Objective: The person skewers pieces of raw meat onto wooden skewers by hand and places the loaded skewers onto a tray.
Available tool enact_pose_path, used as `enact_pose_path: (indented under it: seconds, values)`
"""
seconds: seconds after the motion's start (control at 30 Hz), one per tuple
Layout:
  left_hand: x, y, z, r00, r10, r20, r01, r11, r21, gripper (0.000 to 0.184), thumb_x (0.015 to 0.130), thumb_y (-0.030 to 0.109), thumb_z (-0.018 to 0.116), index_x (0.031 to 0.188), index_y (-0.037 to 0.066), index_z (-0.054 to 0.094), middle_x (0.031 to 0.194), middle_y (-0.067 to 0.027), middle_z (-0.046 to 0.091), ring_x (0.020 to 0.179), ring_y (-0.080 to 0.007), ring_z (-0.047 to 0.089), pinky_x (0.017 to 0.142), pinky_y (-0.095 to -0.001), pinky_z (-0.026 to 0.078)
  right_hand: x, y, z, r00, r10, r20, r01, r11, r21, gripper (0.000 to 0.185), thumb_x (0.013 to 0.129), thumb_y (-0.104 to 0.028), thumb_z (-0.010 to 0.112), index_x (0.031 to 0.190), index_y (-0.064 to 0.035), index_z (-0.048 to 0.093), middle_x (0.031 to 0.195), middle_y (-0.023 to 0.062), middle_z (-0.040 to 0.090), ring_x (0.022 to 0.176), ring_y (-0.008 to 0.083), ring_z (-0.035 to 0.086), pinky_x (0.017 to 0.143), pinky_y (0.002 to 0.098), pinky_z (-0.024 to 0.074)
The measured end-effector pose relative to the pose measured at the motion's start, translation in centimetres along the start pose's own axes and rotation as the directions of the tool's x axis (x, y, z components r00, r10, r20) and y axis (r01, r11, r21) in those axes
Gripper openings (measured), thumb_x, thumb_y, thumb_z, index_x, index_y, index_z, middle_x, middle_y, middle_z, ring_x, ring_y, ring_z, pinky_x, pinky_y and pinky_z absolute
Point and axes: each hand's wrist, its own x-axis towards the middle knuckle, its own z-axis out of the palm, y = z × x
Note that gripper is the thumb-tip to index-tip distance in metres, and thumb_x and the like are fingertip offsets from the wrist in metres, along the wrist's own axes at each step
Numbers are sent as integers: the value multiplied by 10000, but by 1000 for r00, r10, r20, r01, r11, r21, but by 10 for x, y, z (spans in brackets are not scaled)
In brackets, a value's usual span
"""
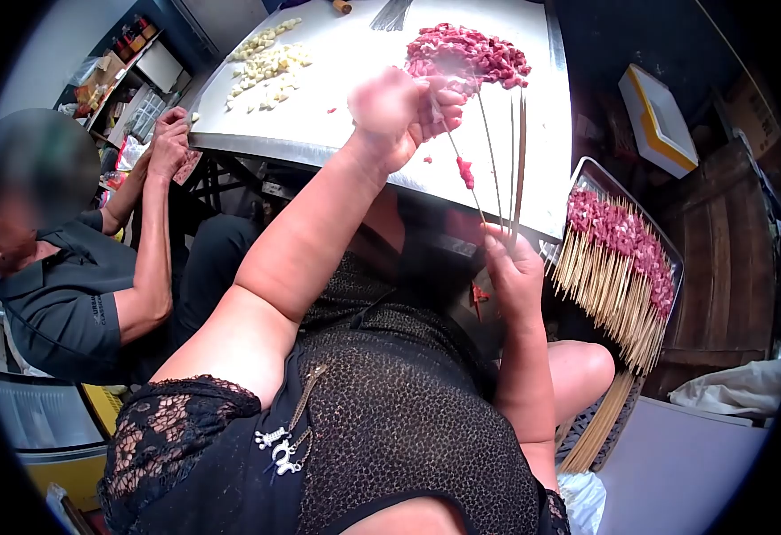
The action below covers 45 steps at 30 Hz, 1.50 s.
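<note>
My right hand [513, 267] is closed around the lower ends of several thin skewers [522, 160] that point up over the table edge. One of them, the meat skewer [465, 172], leans left and carries a small clump of raw red meat partway along. At its upper end are the bent fingers of my left hand [413, 111], closed on it. Part of that hand is blurred, and whether a piece of meat is also between the fingers is hidden. Just beyond it lies a heap of cut raw meat [489, 55].
The white table [355, 160] also bears pale chopped pieces [270, 67] and thin metal rods [392, 13]. To the right, a tray [676, 259] holds many meat-loaded skewers, with bare sticks [600, 423] below. A co-worker [69, 276] sits at left, hands at the table's edge.
</note>
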Motion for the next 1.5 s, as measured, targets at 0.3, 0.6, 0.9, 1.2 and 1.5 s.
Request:
enact_pose_path:
  seconds: [0.3, 0.6, 0.9, 1.2, 1.5]
  values:
    - [-19, -50, 6, 983, 123, 136, -146, 975, 171, 253, 931, 164, 303, 959, 0, 493, 898, -171, 621, 807, -239, 609, 797, -357, 495, -4, 3, 6, 994, 91, 68, -99, 988, 121, 168, 884, -88, 564, 1024, -11, 618, 637, -78, 469, 499, 2, 368, 446, 150, 267]
    - [73, -5, -15, 974, 208, 84, -174, 468, 866, 269, 856, 121, 565, 1096, 2, 589, 839, -63, 634, 701, -117, 578, 635, -247, 481, 6, -11, -9, 991, 22, -134, 23, 946, 323, 211, 897, -73, 534, 1071, 45, 554, 605, -60, 434, 459, 13, 330, 402, 160, 241]
    - [113, 5, -20, 993, -101, 65, -103, -432, 896, 247, 720, 207, 678, 958, 141, 691, 936, -74, 665, 859, -221, 625, 796, -315, 468, 11, -11, -10, 994, 52, -94, -25, 961, 274, 213, 897, -99, 541, 1070, 22, 572, 617, -55, 463, 459, 8, 351, 396, 149, 247]
    - [69, 37, -21, 997, -69, -24, 65, 685, 726, 175, 848, 182, 631, 924, 24, 615, 805, -53, 632, 639, -68, 562, 552, -171, 477, 7, -6, -6, 996, 87, -25, -78, 968, 240, 179, 890, -104, 555, 1032, -4, 597, 612, -68, 466, 469, 0, 350, 408, 144, 249]
    - [31, 2, -14, 997, -78, 6, 76, 987, 140, 169, 931, 103, 451, 1037, -23, 489, 1042, -189, 600, 917, -227, 629, 741, -316, 569, 0, -3, -3, 988, 156, -19, -153, 982, 116, 149, 875, -67, 565, 1000, -3, 617, 663, -69, 500, 527, 4, 382, 469, 147, 297]
